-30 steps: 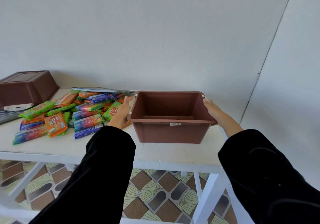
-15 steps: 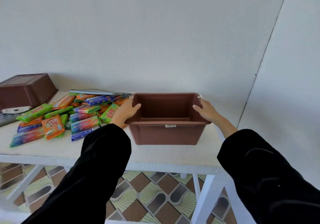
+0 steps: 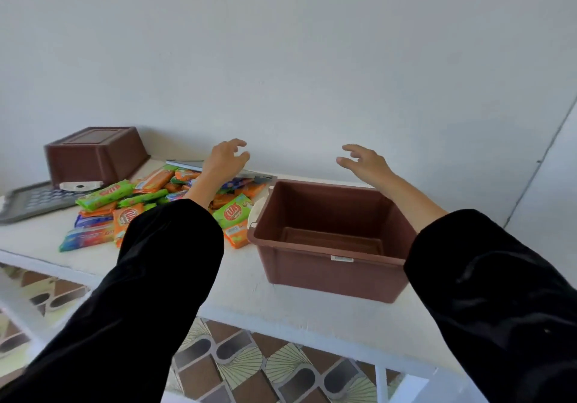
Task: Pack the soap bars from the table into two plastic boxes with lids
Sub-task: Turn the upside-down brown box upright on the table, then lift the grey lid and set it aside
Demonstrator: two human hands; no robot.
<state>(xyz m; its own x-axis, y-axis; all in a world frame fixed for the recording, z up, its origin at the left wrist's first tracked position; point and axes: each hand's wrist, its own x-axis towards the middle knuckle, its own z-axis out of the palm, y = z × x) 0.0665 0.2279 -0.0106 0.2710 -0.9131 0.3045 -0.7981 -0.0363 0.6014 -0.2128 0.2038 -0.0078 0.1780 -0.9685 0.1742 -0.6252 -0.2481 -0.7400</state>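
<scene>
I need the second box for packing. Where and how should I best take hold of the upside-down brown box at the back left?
Take the upside-down box low on its two end walls, left hand and right hand coming from the front. It lies mouth down and its walls narrow upward, so a high grip would likely slip.

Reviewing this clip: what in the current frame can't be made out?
Head view only.
Pile of wrapped soap bars: black left sleeve covers its near right part; no count possible.
Flat grey lid at the back: mostly hidden by left hand and the pile.
Grey gridded lid: cut by the left edge.
White label on upright brown plastic box: too small to read.
</scene>
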